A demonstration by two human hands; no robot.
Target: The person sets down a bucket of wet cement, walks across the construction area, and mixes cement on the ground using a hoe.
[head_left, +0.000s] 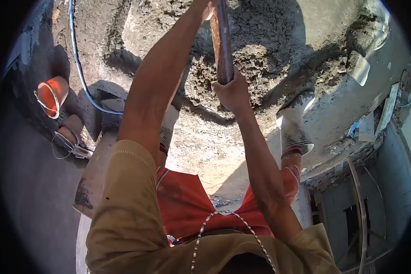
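A thick wooden handle (221, 43) runs down from the top edge of the head view, over a heap of wet grey mortar (255, 57). Near the handle's lower part, my right hand (233, 91) is closed around it. Higher up, at the top edge, my left hand (209, 8) is partly cut off by the frame, with its fingers at the same handle. The far end of the handle is out of view, so any tool head is hidden. Below my right hand, the mortar lies between my two feet.
An orange bucket (55, 93) stands at the left, with a smaller container (70, 132) below it. A blue hose (80, 68) curves down beside the bucket. White boots (291, 123) cover my feet. Boards (366, 128) and a curved pole (358, 196) are at the right.
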